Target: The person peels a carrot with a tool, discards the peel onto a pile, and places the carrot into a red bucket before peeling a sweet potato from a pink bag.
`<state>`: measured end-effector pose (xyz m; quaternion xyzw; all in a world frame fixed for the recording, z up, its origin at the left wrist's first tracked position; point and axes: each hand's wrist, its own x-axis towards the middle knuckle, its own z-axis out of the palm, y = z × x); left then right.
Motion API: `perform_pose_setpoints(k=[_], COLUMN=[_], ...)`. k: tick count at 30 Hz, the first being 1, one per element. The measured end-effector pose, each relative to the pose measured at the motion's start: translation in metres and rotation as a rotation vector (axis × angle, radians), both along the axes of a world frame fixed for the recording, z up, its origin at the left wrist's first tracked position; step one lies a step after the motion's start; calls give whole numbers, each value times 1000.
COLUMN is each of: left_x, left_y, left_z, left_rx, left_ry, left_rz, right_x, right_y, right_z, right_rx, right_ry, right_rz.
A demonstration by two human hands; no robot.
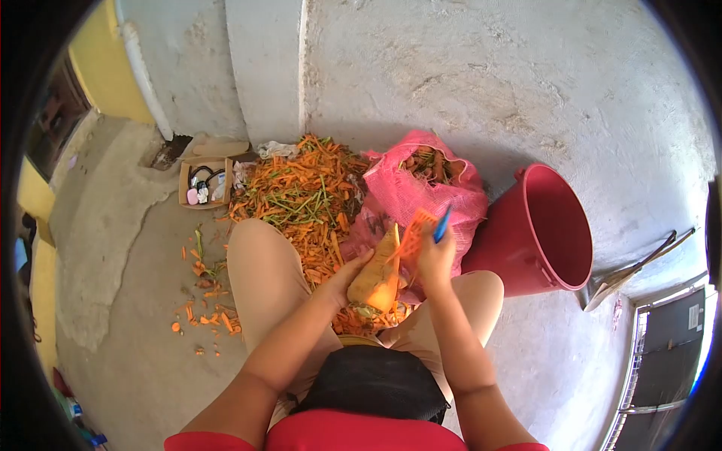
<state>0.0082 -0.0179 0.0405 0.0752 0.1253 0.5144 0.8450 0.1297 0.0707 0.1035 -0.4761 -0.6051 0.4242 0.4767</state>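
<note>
My left hand (348,276) is closed around a big carrot (374,282), its thick stem end toward me and its narrow end pointing away. Part of the skin looks pared off, with brighter orange flesh along the right side. Just right of the carrot, my right hand (435,259) is closed on a blue-handled tool (442,224); its working end is hidden or blurred. A blurred orange piece (413,234), perhaps peel, lies between the tool and the carrot. Below the hands and between my knees is a heap of carrot peelings (320,240) mixed with green stalks.
A pink woven sack (414,184) holding carrots or scraps stands ahead. Beside it a red tub (492,248) tilts to the right. A cardboard box (207,161) with small items sits left of the peelings. A dustpan-like tool (632,274) leans against the wall (489,83).
</note>
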Motion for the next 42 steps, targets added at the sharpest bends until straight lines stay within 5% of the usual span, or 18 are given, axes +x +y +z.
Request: perform_pose_setpoints(k=[3,9,12,17,23,28,31,42], left_x=[2,-4,-9,-1,-5,-7,-5,3], left_y=[2,7,4,-1,14,23,22,24], left_z=[-15,-25,-15,-11,-10,-28,-30,-41], left_rx=[-184,-200,-209,-240,-356,-253,-241,-282], left_ry=[-57,169,175,160,197,134,152,9], left_rz=[93,65,-16,-61,107,185,196,182], right_x=[-14,-16,-8,19,-2,-19,-19,-15], right_y=[-31,-13,46,127,75,4,-7,-20], right_z=[12,0,-31,-55,-22,-4,-8,-16], right_rx=[110,64,252,203,236,2,113,117], right_ry=[-282,-370,-463,-493,-340,-125,-314,-339], right_rz=[54,41,-200,-476,-135,137,156,103])
